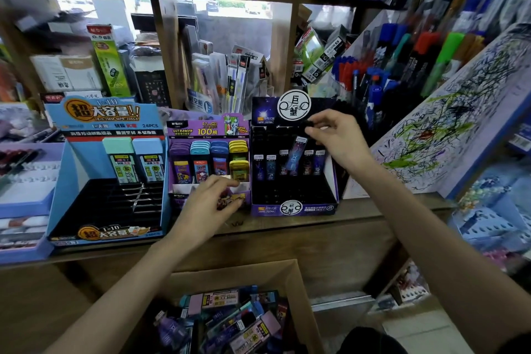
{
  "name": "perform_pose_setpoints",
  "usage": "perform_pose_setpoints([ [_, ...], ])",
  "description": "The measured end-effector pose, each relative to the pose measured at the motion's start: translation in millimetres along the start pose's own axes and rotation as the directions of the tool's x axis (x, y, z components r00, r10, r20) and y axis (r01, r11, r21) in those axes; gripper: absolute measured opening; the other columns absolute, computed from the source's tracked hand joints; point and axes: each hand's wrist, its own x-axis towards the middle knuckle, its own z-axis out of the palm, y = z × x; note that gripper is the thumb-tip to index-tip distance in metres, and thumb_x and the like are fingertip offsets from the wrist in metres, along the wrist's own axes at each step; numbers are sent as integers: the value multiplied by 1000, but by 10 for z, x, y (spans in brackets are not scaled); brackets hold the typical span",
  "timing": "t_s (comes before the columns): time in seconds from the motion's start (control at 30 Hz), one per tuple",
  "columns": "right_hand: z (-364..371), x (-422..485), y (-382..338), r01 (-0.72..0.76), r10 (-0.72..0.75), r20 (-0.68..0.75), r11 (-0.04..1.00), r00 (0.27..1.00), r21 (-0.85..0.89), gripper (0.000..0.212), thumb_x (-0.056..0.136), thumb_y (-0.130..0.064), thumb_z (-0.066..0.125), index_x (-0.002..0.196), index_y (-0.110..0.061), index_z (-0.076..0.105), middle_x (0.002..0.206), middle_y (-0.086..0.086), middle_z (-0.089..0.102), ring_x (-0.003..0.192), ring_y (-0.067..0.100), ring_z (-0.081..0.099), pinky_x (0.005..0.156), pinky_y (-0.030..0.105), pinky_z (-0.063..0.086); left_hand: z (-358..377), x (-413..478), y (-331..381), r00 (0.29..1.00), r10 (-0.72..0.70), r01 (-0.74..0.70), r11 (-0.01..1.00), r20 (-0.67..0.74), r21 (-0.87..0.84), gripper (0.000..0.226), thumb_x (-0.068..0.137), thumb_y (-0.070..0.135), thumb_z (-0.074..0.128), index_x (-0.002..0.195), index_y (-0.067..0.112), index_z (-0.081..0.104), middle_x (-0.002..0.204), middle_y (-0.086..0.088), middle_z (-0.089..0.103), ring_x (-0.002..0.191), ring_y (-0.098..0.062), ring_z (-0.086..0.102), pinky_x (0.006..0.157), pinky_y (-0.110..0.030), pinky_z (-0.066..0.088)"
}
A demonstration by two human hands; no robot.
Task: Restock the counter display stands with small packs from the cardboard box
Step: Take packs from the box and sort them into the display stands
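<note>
Three display stands sit on the wooden counter: a blue stand [71, 181] at left with two packs, a purple stand [207, 126] in the middle with coloured packs, and a dark purple stand [330, 184] at right with a row of slim dark packs. My right hand [337, 138] pinches the black top of a slim dark pack [298, 155] above that row. My left hand [212, 204] holds a small purple-and-yellow pack [232, 200] at the front of the middle stand. Below the counter, the cardboard box [298, 282] holds several loose packs.
A slanted scribble-covered test board [445, 135] with marker pens above it stands at right. Blue trays [26, 204] sit at the left. Pen packs and boxes crowd the shelves behind the stands. The counter's front edge [287, 227] runs between the stands and the box.
</note>
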Motion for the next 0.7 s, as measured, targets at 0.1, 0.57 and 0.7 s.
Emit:
perform_pose_setpoints([
  [0.1, 113, 9, 90, 22, -20, 47, 999, 999, -47, 12, 85, -12, 67, 88, -24, 63, 84, -6, 59, 80, 17, 61, 77, 25, 50, 34, -21, -12, 1000, -1, 1, 997, 4, 81, 31, 89, 23, 63, 119, 16, 59, 118, -1, 54, 114, -19, 51, 101, -49, 36],
  [0.57, 387, -2, 266, 13, -11, 14, 987, 1000, -158, 18, 84, -12, 68, 101, -10, 69, 90, 2, 66, 76, 9, 60, 75, 19, 45, 53, -6, -37, 1000, 15, -12, 996, -27, 84, 25, 91, 19, 58, 117, 19, 59, 111, 2, 52, 106, -17, 53, 97, -39, 35],
  [0.7, 432, 42, 257, -20, 13, -32, 972, 999, -235, 24, 83, -15, 69, 105, -5, 69, 91, 5, 68, 76, 6, 56, 75, 16, 42, 8, -49, -33, 999, 37, -38, 997, 14, 73, 34, 91, 19, 58, 125, 17, 53, 120, 0, 52, 114, -17, 48, 101, -40, 35],
])
